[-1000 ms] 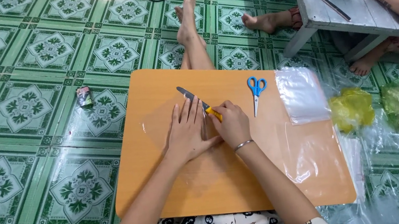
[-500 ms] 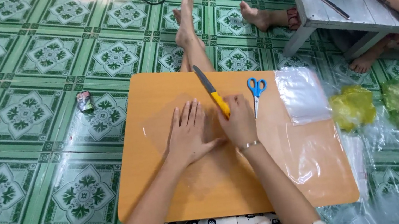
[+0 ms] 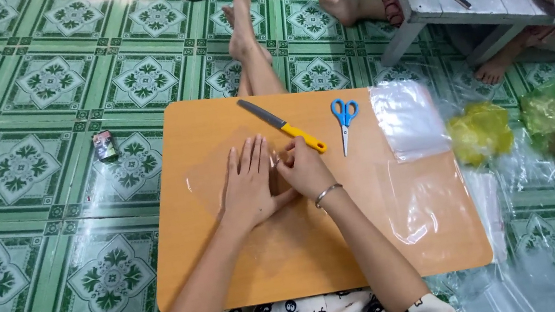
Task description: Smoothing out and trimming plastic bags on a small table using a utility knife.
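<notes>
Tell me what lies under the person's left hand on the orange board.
The left hand presses flat on a clear plastic sheet spread over the orange board. The sheet's edges show around the hand; whatever sits directly beneath the palm is covered. The right hand touches it.

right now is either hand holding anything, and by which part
The right hand grips the knife by its yellow handle, blade pointing away. The left hand holds nothing, lying flat on a clear plastic sheet.

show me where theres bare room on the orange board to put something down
Bare patches: the near left part of the orange board, below the left hand, and the strip left of the knife. Crowded: the middle around both hands, and the right side with the scissors and clear plastic bags.
</notes>
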